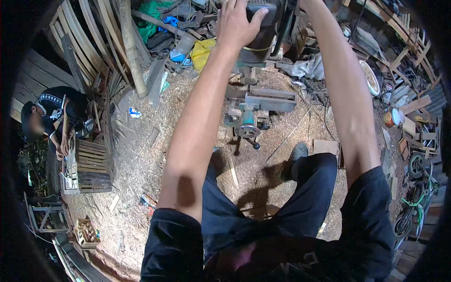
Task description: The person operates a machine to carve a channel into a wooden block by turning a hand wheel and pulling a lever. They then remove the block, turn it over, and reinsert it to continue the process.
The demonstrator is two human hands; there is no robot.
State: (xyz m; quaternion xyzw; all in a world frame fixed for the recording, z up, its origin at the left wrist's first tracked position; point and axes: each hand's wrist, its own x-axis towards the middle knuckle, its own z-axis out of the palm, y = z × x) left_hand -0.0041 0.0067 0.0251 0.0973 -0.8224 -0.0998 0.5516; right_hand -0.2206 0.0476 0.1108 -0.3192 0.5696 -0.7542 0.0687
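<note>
My left hand (235, 22) lies against the side of a dark machine housing (262, 40) at the top of the head view. Its thumb is stretched out over the housing and the fingers point upward, partly cut off by the frame edge. My right forearm (345, 80) reaches up past the machine's right side, and the hand itself is beyond the top edge. Below the housing sits a metal vise-like slide (272, 99) with a handwheel (247, 131) and a crank knob at its front.
Wood shavings (141, 164) cover the floor. At left a person (61, 113) bends over a slatted wooden crate (94, 164). A small wooden crate (87, 233) lies lower left. A green bicycle (416, 202) and scrap wood (416, 105) line the right side. My shoe (299, 152) stands near a board.
</note>
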